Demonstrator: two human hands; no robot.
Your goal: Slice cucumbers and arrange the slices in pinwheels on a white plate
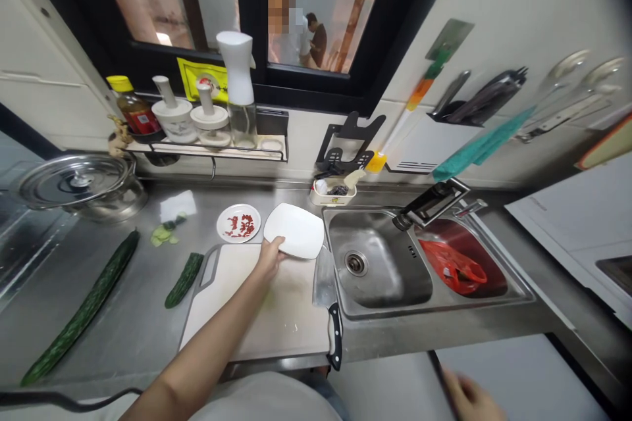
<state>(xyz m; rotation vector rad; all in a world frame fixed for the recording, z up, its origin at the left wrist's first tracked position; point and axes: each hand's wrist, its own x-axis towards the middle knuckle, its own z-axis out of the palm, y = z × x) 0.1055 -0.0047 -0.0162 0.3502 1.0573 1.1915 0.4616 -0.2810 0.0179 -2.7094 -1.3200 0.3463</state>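
Observation:
A white square plate point(295, 230) is held at its near-left edge by my left hand point(271, 255), over the far edge of the white cutting board point(222, 322). At the lower right, my right hand point(467, 398), blurred, is at the dark edge of a light cabinet front point(395, 385); its fingers are partly hidden. A cleaver point(326, 283) with a black handle lies along the board's right side. Left of the square plate sits a round plate point(238, 210) with chopped red pieces. A short cucumber piece point(184, 280) lies left of the board.
A long cucumber point(83, 316) lies at far left, near green scraps point(162, 235) and a lidded pot point(108, 197). The double sink point(380, 309) holds a red bag point(454, 268). Behind stand a condiment shelf point(197, 148) and knife holder point(412, 138). People show through the window.

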